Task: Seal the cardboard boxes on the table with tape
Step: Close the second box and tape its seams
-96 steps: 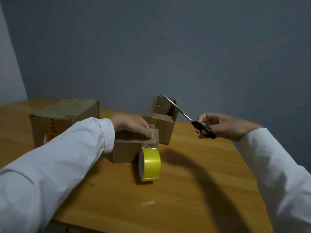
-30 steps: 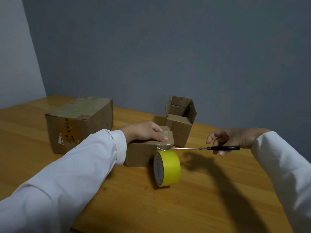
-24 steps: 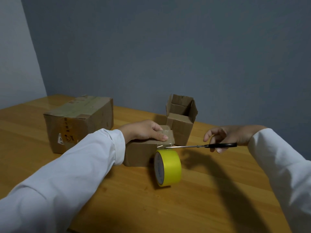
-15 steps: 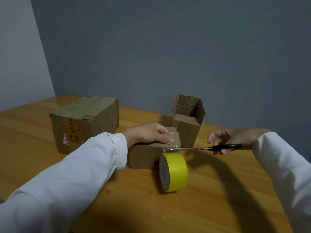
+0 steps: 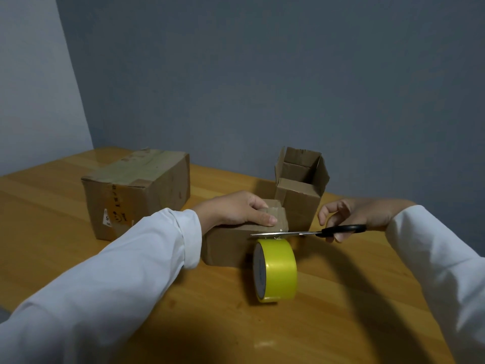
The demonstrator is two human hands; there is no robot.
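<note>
Wooden counter (image 5: 328,324): carries all items; both white sleeves reach over its near edge.

Large cardboard box (image 5: 136,190): closed, old tape across its top, standing well beyond and outboard of the left hand.

Open cardboard box (image 5: 300,187): upright, all flaps raised, standing between the two hands and slightly beyond them.

Small cardboard box (image 5: 228,245): closed, directly under the left hand, with clear tape visible over its end nearest the right hand.

Tape roll (image 5: 275,269): yellow, on edge on the counter, just below the scissor blades and against the small box's end; strip between roll and box runs up to the blades.

Left hand (image 5: 236,208): palm down, fingers laid flat and pressing on the small box's top, thumb tip at its edge.

Right hand (image 5: 351,214): fingers curled through the black handles of the scissors (image 5: 309,232), held level, blades pointing toward the left hand and nearly closed across the tape strip.
</note>
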